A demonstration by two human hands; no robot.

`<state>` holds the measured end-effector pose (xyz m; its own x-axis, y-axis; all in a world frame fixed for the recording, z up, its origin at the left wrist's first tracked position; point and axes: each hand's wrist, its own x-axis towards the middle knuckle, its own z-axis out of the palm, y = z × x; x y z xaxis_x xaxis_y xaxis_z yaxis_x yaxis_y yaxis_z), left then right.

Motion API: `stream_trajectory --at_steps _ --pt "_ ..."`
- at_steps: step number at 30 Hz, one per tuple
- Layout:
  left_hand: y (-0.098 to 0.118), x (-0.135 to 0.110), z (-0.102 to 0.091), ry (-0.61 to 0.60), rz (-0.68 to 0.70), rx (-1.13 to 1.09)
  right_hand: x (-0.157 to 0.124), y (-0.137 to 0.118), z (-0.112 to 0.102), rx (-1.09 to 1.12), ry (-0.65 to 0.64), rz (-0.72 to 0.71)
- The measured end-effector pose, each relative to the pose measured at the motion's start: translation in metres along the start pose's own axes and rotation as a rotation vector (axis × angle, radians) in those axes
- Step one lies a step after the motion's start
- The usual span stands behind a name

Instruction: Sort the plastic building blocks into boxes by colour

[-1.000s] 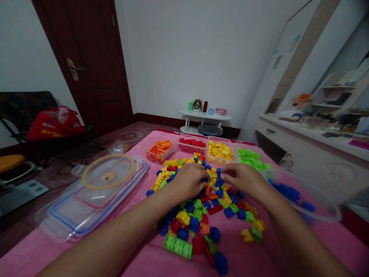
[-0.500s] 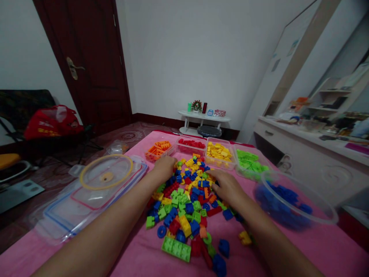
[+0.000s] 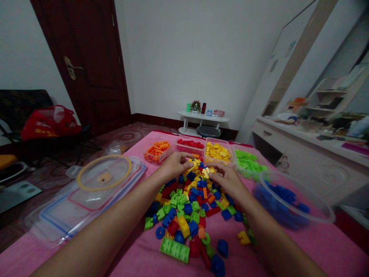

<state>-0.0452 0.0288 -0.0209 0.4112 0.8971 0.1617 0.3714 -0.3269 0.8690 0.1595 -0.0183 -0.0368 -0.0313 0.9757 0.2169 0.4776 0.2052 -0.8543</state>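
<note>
Two bare hands work the far end of a mixed-colour pile of toy blocks [image 3: 187, 207], spread mid-scene on a pink cloth [image 3: 138, 257]. L. hand [image 3: 175, 166] is bent, fingers half-curled, tips at a cluster of yellow blocks [image 3: 195, 165]; can't tell if any are gripped. R. hand [image 3: 227, 177], also part-curled, has thumb & fingers at a pale yellow block [image 3: 205, 172] — whether it's pinched or merely touched, can't tell.

Beyond the pile, clear tubs stand in a row, L. to R.: orange tub [image 3: 167, 155], red tub [image 3: 184, 154], yellow tub [image 3: 219, 163], green tub [image 3: 245, 175], each w/ pcs. of its colour. Near R., a round bowl [image 3: 319, 222] holds blue ones. Clear lids [image 3: 57, 211] lie overlapping at L., a round yellow-rimmed lid [image 3: 86, 184] on top. Nearest the viewer, a long green block [image 3: 174, 249] lies at the pile's edge. Far background — white table [image 3: 203, 115] by the wall, dark door [image 3: 83, 57] at L.
</note>
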Motion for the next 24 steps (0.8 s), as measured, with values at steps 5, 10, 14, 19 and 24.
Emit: stream_trajectory --at_steps 5,10,14,19,24 --pt "0.005 -0.003 0.006 -0.055 -0.148 -0.469 -0.007 -0.014 0.012 0.698 -0.081 0.292" --pt "0.01 -0.007 0.01 -0.058 -0.182 -0.622 -0.01 -0.018 0.017 0.945 -0.112 0.366" --pt "0.007 -0.007 0.019 -0.082 -0.118 -0.573 -0.013 -0.019 0.022 1.008 -0.174 0.381" --pt "0.004 -0.006 0.03 -0.023 0.111 -0.297 -0.018 -0.018 0.028 0.943 -0.171 0.385" --pt "0.011 -0.009 0.026 0.014 0.216 -0.06 -0.016 -0.015 0.027 0.94 -0.043 0.391"
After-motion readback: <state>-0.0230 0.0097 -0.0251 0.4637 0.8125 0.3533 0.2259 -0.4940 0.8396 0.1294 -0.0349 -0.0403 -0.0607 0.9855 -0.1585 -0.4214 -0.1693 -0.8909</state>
